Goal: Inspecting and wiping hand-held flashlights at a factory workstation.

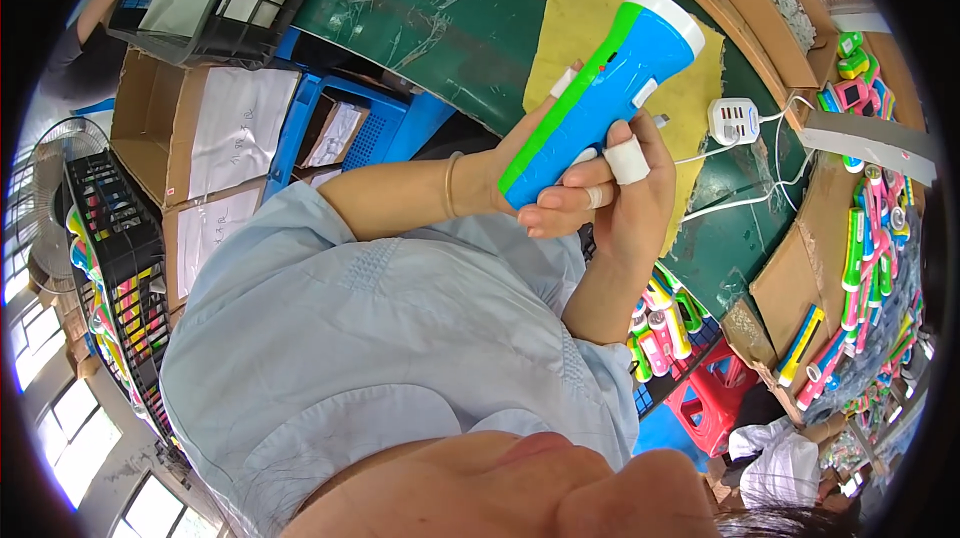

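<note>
A blue and green flashlight (590, 103) with a white head ring is held up at a slant over the table, its wide end pointing away to the right. My left hand (508, 160) is closed around its handle from the left, with much of it hidden behind the body. A white-wrapped fingertip shows along the green edge. My right hand (640, 198), also with white wraps on its fingers, closes on the flashlight from the right, near the light-coloured switch. Under the flashlight lies a yellow cloth (555, 23) on the green table (455, 38).
Right of the cloth sits a white multi-port charger (735, 121) with white cables. Cardboard boxes (785, 28) and colourful flashlights (865, 258) fill the right side. A blue crate (375, 133), black baskets (120, 283) and a fan (50, 198) stand left. A red stool (710, 403) is lower right.
</note>
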The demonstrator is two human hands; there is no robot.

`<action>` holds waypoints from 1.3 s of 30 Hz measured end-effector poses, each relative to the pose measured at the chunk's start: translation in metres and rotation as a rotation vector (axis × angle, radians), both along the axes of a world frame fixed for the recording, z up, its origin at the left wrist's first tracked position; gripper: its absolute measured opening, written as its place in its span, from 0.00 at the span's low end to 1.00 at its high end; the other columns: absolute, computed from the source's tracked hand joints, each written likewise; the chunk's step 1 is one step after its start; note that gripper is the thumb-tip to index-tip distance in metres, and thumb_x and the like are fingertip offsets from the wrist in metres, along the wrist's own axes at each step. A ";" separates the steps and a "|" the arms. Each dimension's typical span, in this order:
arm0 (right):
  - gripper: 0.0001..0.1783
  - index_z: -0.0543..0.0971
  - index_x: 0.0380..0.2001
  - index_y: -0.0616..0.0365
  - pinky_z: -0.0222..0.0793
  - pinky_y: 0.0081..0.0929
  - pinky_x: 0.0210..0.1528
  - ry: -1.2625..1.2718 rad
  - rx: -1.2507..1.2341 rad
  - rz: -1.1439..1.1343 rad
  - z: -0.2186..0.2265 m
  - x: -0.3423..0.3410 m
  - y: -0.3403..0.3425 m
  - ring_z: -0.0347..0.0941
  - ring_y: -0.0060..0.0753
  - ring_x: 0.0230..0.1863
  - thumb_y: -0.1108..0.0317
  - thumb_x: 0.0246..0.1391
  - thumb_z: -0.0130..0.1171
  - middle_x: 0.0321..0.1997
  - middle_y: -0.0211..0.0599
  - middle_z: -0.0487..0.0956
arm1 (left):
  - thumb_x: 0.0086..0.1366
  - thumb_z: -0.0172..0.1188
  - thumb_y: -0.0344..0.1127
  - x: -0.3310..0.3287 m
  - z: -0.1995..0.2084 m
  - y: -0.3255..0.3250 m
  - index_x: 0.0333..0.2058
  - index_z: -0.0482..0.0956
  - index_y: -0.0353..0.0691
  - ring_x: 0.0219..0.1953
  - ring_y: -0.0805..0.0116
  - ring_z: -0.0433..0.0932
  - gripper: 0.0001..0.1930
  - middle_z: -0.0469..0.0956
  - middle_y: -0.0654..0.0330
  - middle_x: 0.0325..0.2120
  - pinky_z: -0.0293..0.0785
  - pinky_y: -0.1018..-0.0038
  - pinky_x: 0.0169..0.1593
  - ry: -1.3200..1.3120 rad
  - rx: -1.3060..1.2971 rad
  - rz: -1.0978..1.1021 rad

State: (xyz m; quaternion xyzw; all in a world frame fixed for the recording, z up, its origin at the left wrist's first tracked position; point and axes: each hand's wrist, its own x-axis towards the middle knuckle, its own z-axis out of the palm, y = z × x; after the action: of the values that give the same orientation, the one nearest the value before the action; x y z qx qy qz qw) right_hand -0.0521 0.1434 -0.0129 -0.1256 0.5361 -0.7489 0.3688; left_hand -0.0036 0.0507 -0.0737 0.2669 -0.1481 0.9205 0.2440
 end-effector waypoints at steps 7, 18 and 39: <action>0.19 0.70 0.38 0.66 0.66 0.16 0.34 -0.032 0.032 -0.135 0.004 0.002 -0.002 0.69 0.21 0.31 0.66 0.46 0.61 0.30 0.35 0.72 | 0.54 0.35 0.73 -0.005 -0.011 0.006 0.31 0.70 0.35 0.12 0.62 0.73 0.40 0.73 0.54 0.16 0.72 0.68 0.19 0.001 0.022 -0.036; 0.22 0.68 0.42 0.67 0.64 0.11 0.24 -0.002 0.029 -0.156 0.000 0.004 0.001 0.68 0.17 0.24 0.65 0.48 0.59 0.30 0.33 0.73 | 0.58 0.33 0.70 0.004 -0.009 0.001 0.33 0.70 0.35 0.13 0.63 0.72 0.37 0.72 0.55 0.17 0.71 0.69 0.20 -0.090 -0.041 0.003; 0.31 0.61 0.50 0.65 0.69 0.25 0.43 0.468 -0.111 -0.328 -0.019 -0.001 -0.013 0.71 0.35 0.45 0.79 0.41 0.60 0.45 0.49 0.72 | 0.53 0.59 0.29 0.009 0.042 -0.047 0.50 0.64 0.32 0.38 0.66 0.74 0.25 0.72 0.56 0.40 0.74 0.73 0.41 -0.077 -1.963 0.638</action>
State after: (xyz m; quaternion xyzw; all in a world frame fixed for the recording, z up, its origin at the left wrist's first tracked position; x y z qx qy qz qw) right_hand -0.0531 0.1300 -0.0318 -0.2264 0.5779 -0.7775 0.1015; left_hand 0.0059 0.0034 -0.0322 -0.0523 0.7382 0.6659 0.0940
